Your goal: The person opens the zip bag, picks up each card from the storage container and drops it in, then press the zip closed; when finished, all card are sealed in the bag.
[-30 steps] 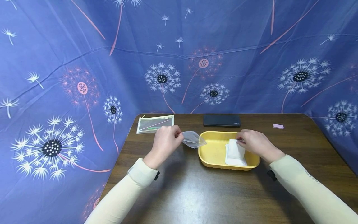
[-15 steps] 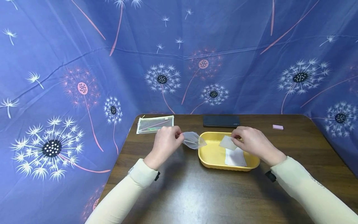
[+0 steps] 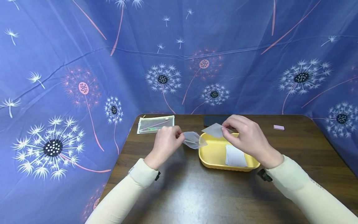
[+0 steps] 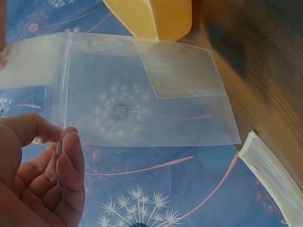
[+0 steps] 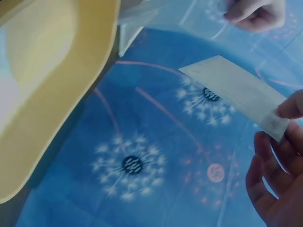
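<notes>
1. Clear plastic zip bag (image 3: 194,140): thin, glossy, rectangular film with a ribbed zip strip along one edge; in the left-wrist view (image 4: 142,94) the dandelion cloth shows through it.
2. White sachet (image 3: 213,130): a flat, matte, rectangular packet with crisp corners, seen edge-on and slightly translucent in the right-wrist view (image 5: 236,90).
3. Yellow tray (image 3: 212,154): smooth, oblong plastic with rounded corners and a raised rim; a stack of white sachets (image 3: 235,156) lies flat in its right half.
4. Worktop (image 3: 195,193): dark brown wood grain with a dull sheen. At its far edge lie a transparent zip pouch (image 3: 155,124), a dark flat case (image 3: 211,119) and a small pink block (image 3: 278,127).
5. Change: a second ago the right hand rested on the stack in the tray; the sachet has since been lifted off it and carried up and leftward, now held above the tray's far-left corner, near the bag's mouth. The left hand and bag are unmoved.
6. Left hand (image 3: 165,143): fingers curled, thumb and fingertips pinching the bag's zip end, bag held out level just left of the tray.
7. Right hand (image 3: 247,137): raised over the tray, wrist bent inward, thumb and forefinger pinching one end of the sachet, other fingers loosely curved.
</notes>
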`<state>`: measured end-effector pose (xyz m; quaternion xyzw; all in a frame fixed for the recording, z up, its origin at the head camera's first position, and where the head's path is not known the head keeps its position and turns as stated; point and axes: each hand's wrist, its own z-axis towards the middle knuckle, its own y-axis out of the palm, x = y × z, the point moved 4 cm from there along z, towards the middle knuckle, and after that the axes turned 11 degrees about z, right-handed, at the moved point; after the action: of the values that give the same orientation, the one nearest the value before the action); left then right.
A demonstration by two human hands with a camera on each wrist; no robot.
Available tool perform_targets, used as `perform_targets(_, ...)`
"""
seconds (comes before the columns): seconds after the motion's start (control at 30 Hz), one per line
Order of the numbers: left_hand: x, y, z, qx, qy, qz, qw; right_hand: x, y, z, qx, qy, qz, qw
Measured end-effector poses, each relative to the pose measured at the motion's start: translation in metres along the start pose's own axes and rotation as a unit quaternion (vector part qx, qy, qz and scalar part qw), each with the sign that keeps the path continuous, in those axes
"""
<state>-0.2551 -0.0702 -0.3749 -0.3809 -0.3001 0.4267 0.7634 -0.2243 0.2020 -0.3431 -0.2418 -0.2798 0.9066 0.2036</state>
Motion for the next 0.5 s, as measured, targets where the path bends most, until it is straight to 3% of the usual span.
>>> perform_targets(0.27,0.001,0.0,0.0,0.001,0.0,0.0,1.0,-0.023,0.01,0.011,0.031,-0.046,0.051,0.997)
perform_targets(0.5,0.001,0.001,0.0,0.0,0.0,-0.001,1.0,-0.025,0.027,0.007,0.015,-0.036,0.057,0.998)
